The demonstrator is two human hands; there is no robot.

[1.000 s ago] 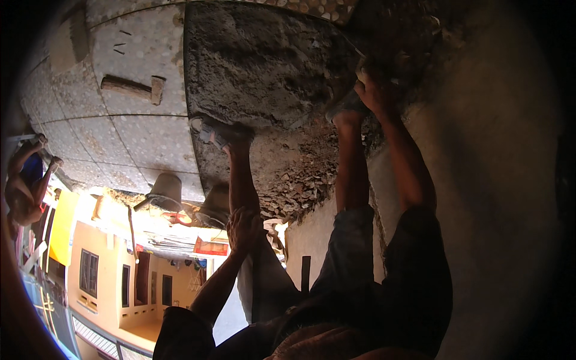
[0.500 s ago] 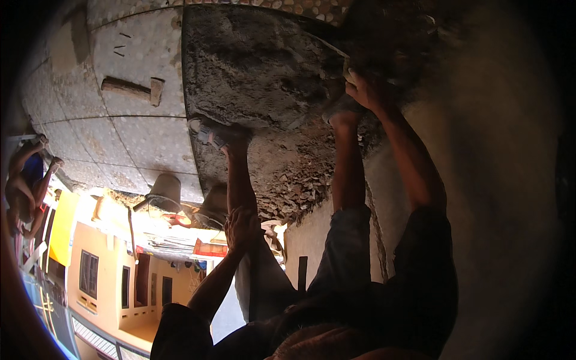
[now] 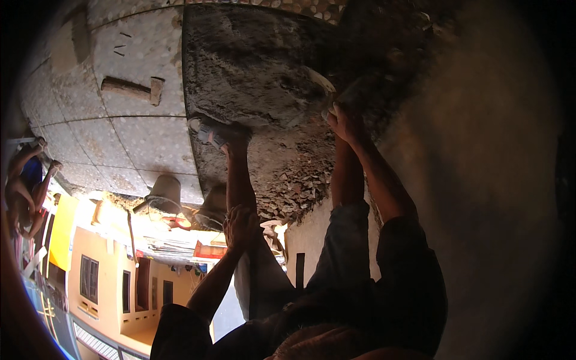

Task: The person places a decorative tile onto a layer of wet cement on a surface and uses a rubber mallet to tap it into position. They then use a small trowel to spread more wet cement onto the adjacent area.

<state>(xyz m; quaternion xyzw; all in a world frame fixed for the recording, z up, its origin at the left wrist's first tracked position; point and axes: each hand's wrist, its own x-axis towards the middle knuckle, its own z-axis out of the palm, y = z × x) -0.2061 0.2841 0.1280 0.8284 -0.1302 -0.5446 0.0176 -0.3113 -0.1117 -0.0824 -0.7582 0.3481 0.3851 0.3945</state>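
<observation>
My right hand [image 3: 345,123] is closed round what looks like a trowel; its pale, curved blade edge [image 3: 323,80] shows just beyond the fingers, low over dark wet mortar [image 3: 252,66]. Deep shadow hides the rest of the tool. My left hand [image 3: 242,228] rests on my left knee, fingers bent round it, holding no tool. My sandalled left foot [image 3: 219,133] stands on the mortar bed, beside the edge of the pale speckled tiles [image 3: 147,141].
A hammer [image 3: 129,88] and several short thin pieces [image 3: 122,45] lie on the tiles. A bucket [image 3: 165,191] and a darker bucket [image 3: 213,207] stand left of broken rubble [image 3: 294,186]. A wall [image 3: 480,198] rises at right. Another person [image 3: 27,186] is at far left.
My right hand has come nearer to me and slightly left, drawing the tool across the mortar. My left hand has stayed on the knee.
</observation>
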